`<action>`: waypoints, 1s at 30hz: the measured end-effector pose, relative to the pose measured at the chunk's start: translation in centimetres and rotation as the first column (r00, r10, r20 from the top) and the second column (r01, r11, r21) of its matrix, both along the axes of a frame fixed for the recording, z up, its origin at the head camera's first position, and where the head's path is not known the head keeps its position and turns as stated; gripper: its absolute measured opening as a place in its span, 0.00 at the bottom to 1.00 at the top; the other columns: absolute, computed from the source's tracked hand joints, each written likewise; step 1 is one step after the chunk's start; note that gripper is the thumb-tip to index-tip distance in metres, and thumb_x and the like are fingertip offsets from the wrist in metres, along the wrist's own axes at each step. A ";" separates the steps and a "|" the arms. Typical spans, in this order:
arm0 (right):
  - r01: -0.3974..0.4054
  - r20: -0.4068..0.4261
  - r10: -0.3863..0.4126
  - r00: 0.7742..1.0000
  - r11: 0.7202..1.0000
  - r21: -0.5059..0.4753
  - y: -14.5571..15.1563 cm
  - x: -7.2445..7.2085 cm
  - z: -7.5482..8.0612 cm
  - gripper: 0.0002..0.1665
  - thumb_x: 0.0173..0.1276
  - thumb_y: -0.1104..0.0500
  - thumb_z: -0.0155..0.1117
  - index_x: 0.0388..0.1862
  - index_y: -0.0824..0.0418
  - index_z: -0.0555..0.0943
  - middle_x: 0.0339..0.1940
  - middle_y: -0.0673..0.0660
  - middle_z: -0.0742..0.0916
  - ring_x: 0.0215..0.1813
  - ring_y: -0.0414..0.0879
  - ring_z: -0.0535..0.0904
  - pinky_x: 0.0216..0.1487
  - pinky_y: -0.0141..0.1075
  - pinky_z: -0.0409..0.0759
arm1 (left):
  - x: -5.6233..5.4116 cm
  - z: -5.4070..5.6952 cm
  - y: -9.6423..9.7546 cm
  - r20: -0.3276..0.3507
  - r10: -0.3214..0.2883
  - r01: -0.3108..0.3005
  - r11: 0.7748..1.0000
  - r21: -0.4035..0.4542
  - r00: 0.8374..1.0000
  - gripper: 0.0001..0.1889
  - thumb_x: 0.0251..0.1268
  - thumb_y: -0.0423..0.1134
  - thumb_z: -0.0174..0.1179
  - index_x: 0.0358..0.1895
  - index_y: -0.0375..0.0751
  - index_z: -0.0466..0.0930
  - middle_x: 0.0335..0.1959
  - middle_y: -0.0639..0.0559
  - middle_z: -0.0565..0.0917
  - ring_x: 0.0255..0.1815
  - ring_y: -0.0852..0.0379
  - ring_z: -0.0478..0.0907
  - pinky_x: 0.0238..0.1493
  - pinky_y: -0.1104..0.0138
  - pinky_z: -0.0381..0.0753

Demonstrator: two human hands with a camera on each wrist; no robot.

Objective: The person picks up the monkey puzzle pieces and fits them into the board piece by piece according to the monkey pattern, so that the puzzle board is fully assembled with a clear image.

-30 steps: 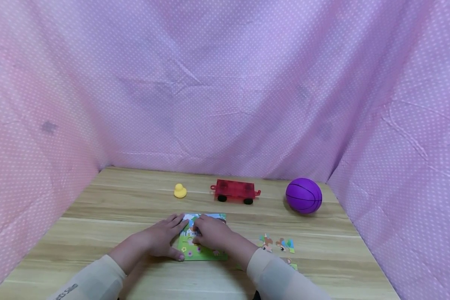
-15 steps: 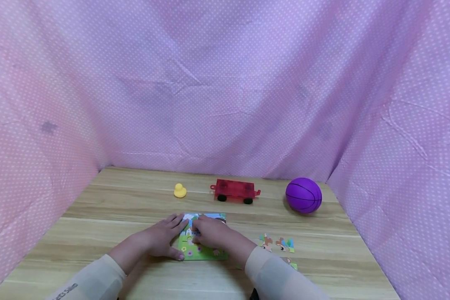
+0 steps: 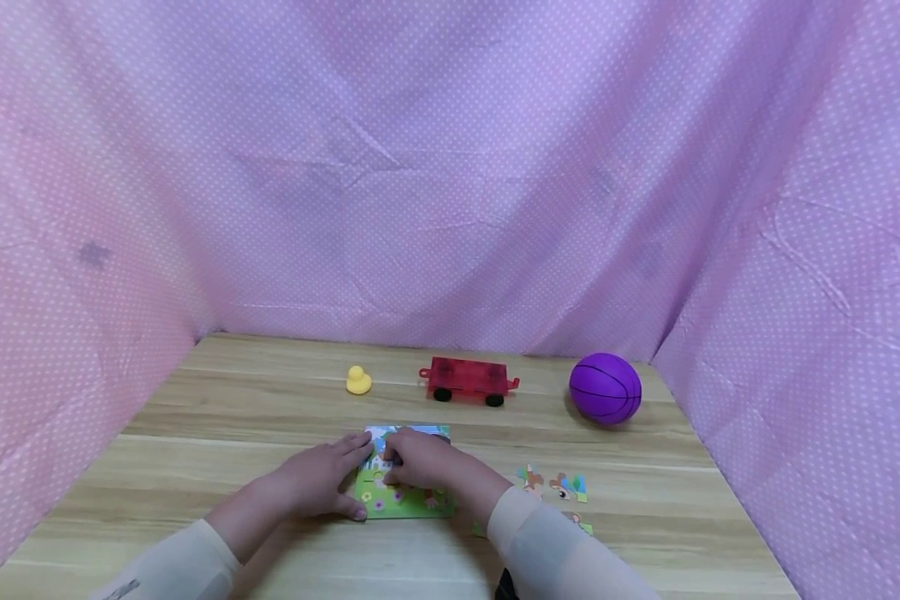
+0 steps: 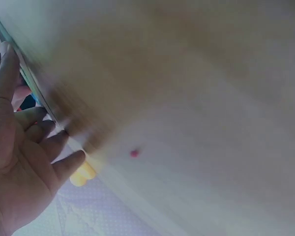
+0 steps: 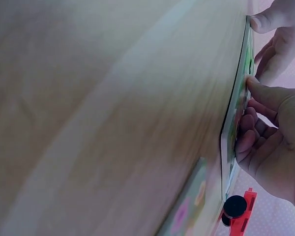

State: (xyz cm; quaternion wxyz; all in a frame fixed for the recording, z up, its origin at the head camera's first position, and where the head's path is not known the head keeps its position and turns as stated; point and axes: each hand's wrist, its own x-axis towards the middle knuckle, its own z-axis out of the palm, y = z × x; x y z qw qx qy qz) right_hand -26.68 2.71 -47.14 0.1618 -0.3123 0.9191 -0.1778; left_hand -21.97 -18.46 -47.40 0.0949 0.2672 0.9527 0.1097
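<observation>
A puzzle board (image 3: 378, 506) with a green meadow, flowers and blue sky lies flat on the table in the head view. My left hand (image 3: 320, 477) rests spread along its left side, fingertips at the upper left and thumb at the lower left corner. Over the board's middle, my right hand (image 3: 425, 461) has its thumb and curled fingers brought down on a puzzle piece, which the hand mostly hides. The right wrist view shows that thumb (image 5: 265, 93) and the bent fingers right at the board's surface. Several loose puzzle pieces (image 3: 570, 487) lie right of the board, partly behind the right forearm.
Behind the board stand a yellow rubber duck (image 3: 358, 381), a red toy wagon (image 3: 468, 377) with black wheels and, farther right, a purple ball (image 3: 605, 388). A pink dotted cloth (image 3: 450, 183) hangs around the wooden table (image 3: 217, 417).
The hands keep nearly the same places on the board, with only slight motion of the right hand. The whole head view has shifted very slightly.
</observation>
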 end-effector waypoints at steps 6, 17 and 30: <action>-0.003 0.014 0.003 1.000 1.000 -0.025 0.3 0.0 -0.1 0.13 0.64 0.47 0.70 0.40 0.50 0.78 0.35 0.42 0.76 0.35 0.35 0.72 0.35 0.26 0.74 | 0.4 0.1 -0.1 -0.039 -0.026 0.026 1.000 0.015 0.999 0.51 0.49 0.73 0.62 0.73 0.43 0.65 0.76 0.45 0.62 0.74 0.42 0.63 0.66 0.44 0.71; 0.000 0.034 0.001 0.999 0.999 -0.045 0.5 0.0 0.0 0.13 0.64 0.48 0.71 0.41 0.51 0.78 0.36 0.43 0.76 0.35 0.35 0.71 0.36 0.27 0.74 | 0.5 0.8 0.1 -0.008 -0.046 0.046 0.999 0.011 0.999 0.48 0.52 0.69 0.63 0.71 0.42 0.67 0.76 0.44 0.62 0.75 0.41 0.60 0.66 0.44 0.70; -0.014 0.066 0.017 0.998 0.999 -0.042 1.0 0.4 0.5 0.11 0.67 0.50 0.68 0.42 0.51 0.76 0.36 0.44 0.75 0.34 0.36 0.71 0.34 0.27 0.73 | 0.3 0.7 0.2 0.028 -0.029 0.028 0.999 0.021 0.999 0.48 0.51 0.69 0.64 0.71 0.42 0.67 0.77 0.44 0.61 0.76 0.40 0.60 0.68 0.46 0.69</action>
